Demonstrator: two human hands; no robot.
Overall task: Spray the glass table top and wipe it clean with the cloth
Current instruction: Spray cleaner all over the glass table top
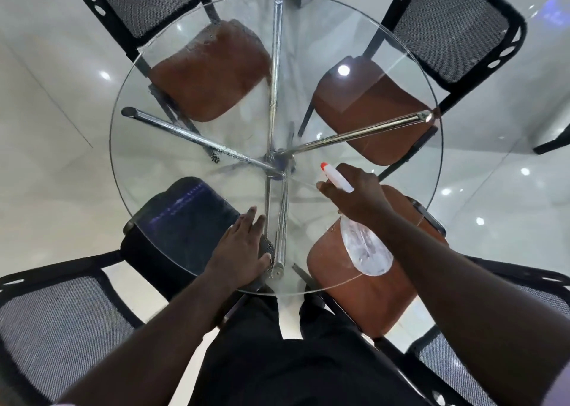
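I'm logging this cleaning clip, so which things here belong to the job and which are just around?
In the job: glass table top; spray bottle, gripped by the right hand; cloth, pressed under the left hand.
Just around: four chairs; chrome table legs.

Round clear glass counter (308,44): far half and left side open. Near edge blocked: left hand (240,251) flat near-centre, right hand (357,195) gripping clear plastic spray bottle (365,251) over near-right. Black mesh-backed chairs (145,1) ring the rim.
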